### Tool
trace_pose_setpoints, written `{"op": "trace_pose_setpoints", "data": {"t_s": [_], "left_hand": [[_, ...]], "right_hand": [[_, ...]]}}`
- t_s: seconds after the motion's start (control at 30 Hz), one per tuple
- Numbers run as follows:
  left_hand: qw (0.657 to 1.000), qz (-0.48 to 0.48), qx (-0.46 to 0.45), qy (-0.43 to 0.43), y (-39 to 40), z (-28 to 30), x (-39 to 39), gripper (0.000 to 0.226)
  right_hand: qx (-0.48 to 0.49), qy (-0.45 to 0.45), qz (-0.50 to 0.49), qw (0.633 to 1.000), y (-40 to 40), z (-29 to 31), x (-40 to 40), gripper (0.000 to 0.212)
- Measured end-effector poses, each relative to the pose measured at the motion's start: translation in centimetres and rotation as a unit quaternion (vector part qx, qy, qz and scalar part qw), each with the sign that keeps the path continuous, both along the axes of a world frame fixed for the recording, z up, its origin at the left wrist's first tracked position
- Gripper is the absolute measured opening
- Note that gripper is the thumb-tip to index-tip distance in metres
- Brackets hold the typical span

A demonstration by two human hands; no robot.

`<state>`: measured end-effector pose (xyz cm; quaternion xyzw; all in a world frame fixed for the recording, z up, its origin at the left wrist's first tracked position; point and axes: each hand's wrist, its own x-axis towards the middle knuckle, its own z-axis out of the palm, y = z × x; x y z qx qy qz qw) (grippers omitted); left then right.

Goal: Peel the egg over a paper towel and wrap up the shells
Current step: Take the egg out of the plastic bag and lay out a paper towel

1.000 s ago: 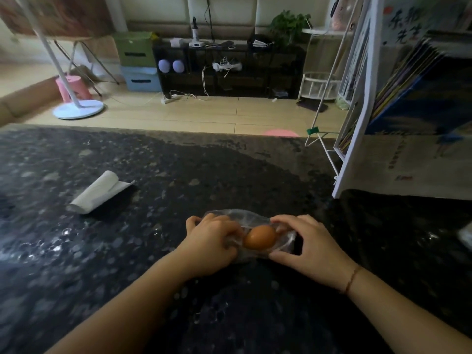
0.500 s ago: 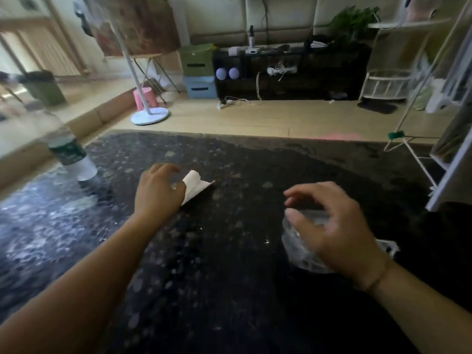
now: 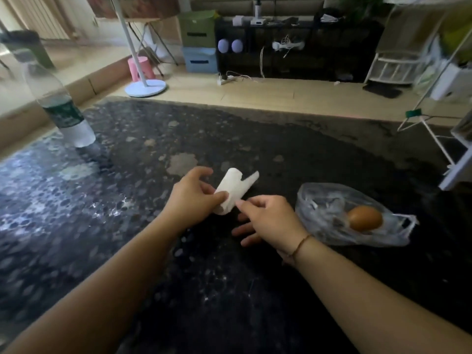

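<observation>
A folded white paper towel (image 3: 235, 187) is lifted just above the dark speckled table (image 3: 127, 226), in the middle of the view. My left hand (image 3: 191, 198) grips its left side between thumb and fingers. My right hand (image 3: 268, 221) pinches the towel's lower right edge with thumb and forefinger, and its other fingers spread out below. The brown egg (image 3: 365, 217) lies unpeeled inside a clear plastic bag (image 3: 324, 205) on the table, just right of my right hand. Neither hand touches the bag.
A clear water bottle with a green label (image 3: 61, 106) stands at the table's far left. A white rack's frame (image 3: 457, 169) reaches over the table's right edge. Beyond the far edge are floor, a lamp base and shelves.
My left hand has picked the paper towel up off the table and brought it to the middle. My right hand has left the bag and taken the towel's edge. The egg now shows.
</observation>
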<state>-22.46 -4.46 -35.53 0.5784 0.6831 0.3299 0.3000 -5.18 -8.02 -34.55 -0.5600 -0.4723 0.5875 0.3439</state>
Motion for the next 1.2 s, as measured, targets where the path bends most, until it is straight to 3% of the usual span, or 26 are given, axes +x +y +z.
{"op": "trace_pose_setpoints", "data": {"t_s": [0.23, 0.33, 0.43, 0.53, 0.8, 0.9, 1.03, 1.1, 1.2], "left_hand": [[0.976, -0.064, -0.080, -0.193, -5.6, 1.6, 4.1, 0.057], [0.918, -0.124, -0.159, -0.341, -8.4, 3.2, 6.7, 0.068], [0.835, -0.206, -0.239, -0.450, -11.2, 3.8, 10.1, 0.062], [0.796, -0.274, -0.270, -0.468, -13.2, 3.4, 14.3, 0.061], [0.784, -0.299, -0.283, -0.464, -16.1, 2.8, 24.0, 0.060], [0.779, -0.295, -0.291, -0.471, -17.1, 2.8, 26.1, 0.051], [0.778, -0.295, -0.290, -0.474, -17.7, 2.2, 27.6, 0.051], [0.758, -0.292, -0.316, -0.490, -17.5, 1.8, 27.9, 0.053], [0.689, -0.260, -0.385, -0.556, -17.2, 1.0, 28.1, 0.056]], "right_hand": [[-0.013, 0.055, -0.098, 0.994, -5.2, 0.5, 1.5, 0.039], [-0.007, 0.078, -0.167, 0.983, -8.0, 1.3, 4.3, 0.031], [0.066, 0.064, -0.188, 0.978, -12.1, 2.0, 8.2, 0.017], [0.159, -0.008, -0.197, 0.967, -15.7, 2.5, 12.6, 0.009], [0.224, -0.224, -0.222, 0.922, -20.6, 2.7, 21.0, 0.025], [0.240, -0.272, -0.231, 0.903, -21.7, 2.2, 22.9, 0.033], [0.262, -0.294, -0.234, 0.889, -22.3, 1.9, 24.2, 0.025], [0.263, -0.271, -0.255, 0.890, -22.5, 2.2, 25.2, 0.020], [0.250, -0.247, -0.303, 0.886, -23.4, 2.7, 27.9, 0.031]]}}
